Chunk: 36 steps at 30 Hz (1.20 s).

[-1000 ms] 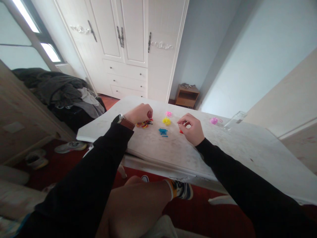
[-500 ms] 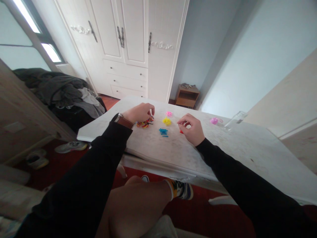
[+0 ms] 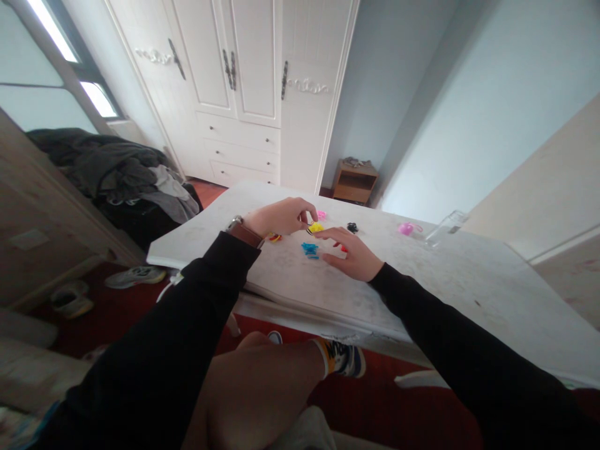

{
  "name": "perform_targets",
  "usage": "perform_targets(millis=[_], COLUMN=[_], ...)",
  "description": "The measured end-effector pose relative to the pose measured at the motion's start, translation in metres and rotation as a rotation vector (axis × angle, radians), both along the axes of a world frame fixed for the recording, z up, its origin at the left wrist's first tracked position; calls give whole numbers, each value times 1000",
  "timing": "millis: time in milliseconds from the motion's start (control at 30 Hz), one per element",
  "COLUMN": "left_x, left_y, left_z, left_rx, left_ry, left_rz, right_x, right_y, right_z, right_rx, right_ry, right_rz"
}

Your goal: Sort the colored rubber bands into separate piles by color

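Note:
My left hand (image 3: 285, 217) is closed in a pinch beside the yellow pile (image 3: 317, 228). A thin dark strip shows at its fingertips, too small to name surely. My right hand (image 3: 352, 251) has thumb and fingers apart, its index fingertip close to the left fingertips and the dark strip. Just in front of its thumb lie small blue pieces (image 3: 309, 249). Partly covered by the right hand are red pieces (image 3: 344, 249). Behind the hands, pink pieces (image 3: 321, 215) and black pieces (image 3: 352, 227) form small heaps. A red-and-yellow bundle (image 3: 275, 237) lies by my left wrist, largely hidden.
All this lies on a white table (image 3: 422, 294). Farther right are a pink rounded object (image 3: 407, 229) and a clear glass vessel (image 3: 445, 227) on its side. A white wardrobe (image 3: 253, 81) and a small wooden cabinet (image 3: 355, 181) stand behind. Clothes (image 3: 117, 169) are heaped at left.
My left hand has moved right, from the multicoloured bundle to the yellow pile. My right hand has shifted left and its fingers have spread from a pinch, uncovering the black heap.

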<state>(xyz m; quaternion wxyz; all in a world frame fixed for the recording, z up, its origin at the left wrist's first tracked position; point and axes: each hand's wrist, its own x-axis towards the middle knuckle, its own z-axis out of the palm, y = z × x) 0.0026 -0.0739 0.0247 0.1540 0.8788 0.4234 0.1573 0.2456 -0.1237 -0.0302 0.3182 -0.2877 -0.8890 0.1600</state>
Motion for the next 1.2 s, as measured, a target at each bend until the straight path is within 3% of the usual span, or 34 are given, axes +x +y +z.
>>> perform_targets(millis=[133, 400, 567, 833, 1200], left_x=[5, 6, 7, 7, 0], left_y=[-5, -6, -8, -9, -8], left_z=[3, 3, 4, 6, 7], left_rx=[-13, -50, -22, -23, -17], left_ry=[-30, -70, -57, -36, -63], left_rz=[-38, -75, -49, -43, -48], right_x=[0, 0, 8, 60, 78], right_y=[-1, 0, 11, 61, 74], right_z=[0, 2, 4, -3, -11], right_rx=[22, 46, 112, 29, -35], right_ry=[-33, 56, 165, 188, 50], right_rz=[52, -18, -178, -602, -721])
